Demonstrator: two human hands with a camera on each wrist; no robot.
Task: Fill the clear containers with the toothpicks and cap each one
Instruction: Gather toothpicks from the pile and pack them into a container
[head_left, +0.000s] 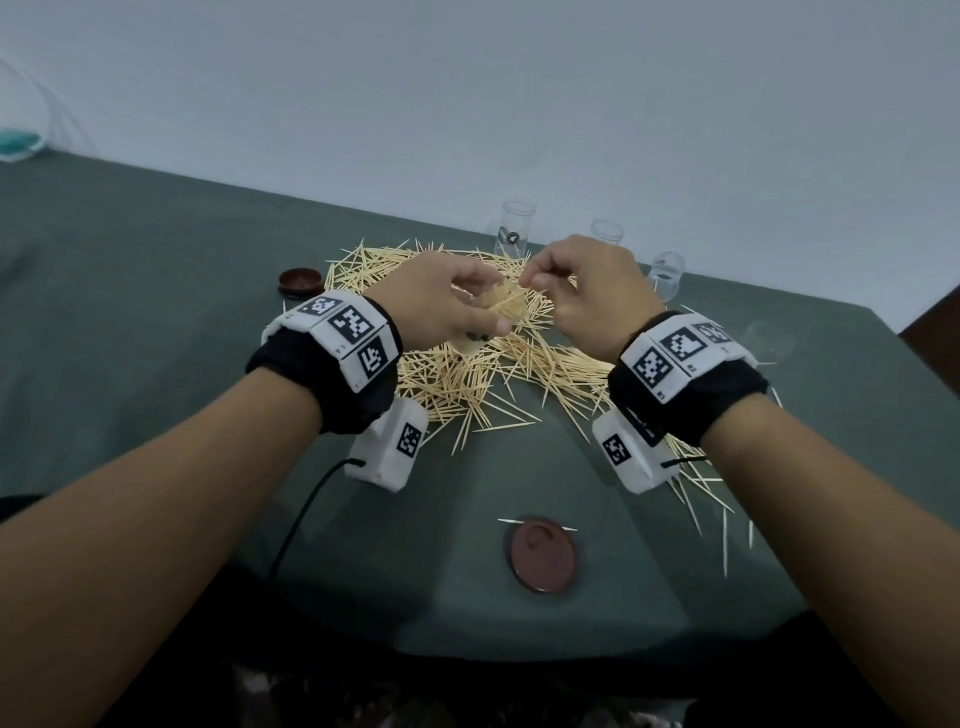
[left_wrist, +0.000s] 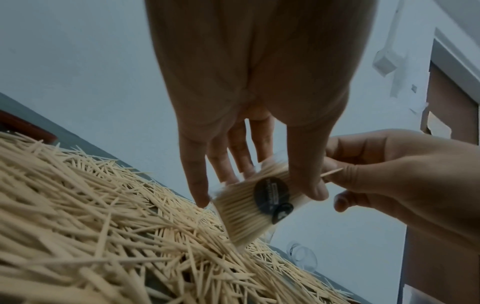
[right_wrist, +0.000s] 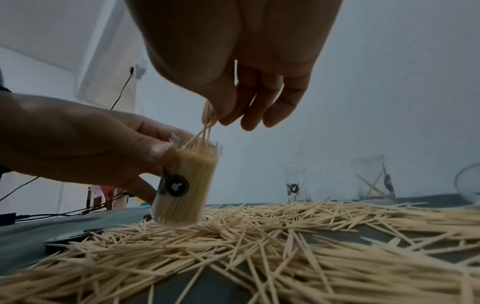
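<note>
the left hand grips a clear container packed nearly full of toothpicks, thumb on the near side and fingers curled round the far side. the container stands a little tilted, its base down among the loose toothpick pile on the green worktop, and a round black sticker shows on its wall. it has no cap on; its mouth is open to the top.

the right hand hovers just above that mouth, thumb and forefinger pinching a few toothpicks whose lower ends reach down into the container among those already inside. the other fingers of this hand hang loosely curled beside the pinch.

the pile spreads wide across the middle of the worktop, under and around both hands, with stray sticks trailing toward the near right edge.

beyond the pile, by the far edge, stand three more clear containers: one with a black sticker, a second to its right, a third nearer the right side. in the right wrist view two of them hold only a few toothpicks leaning at angles.

a dark red cap lies flat on the worktop close to the person, well apart from the containers, with a single toothpick touching its far rim. another dark red cap lies at the left fringe of the pile.
</note>
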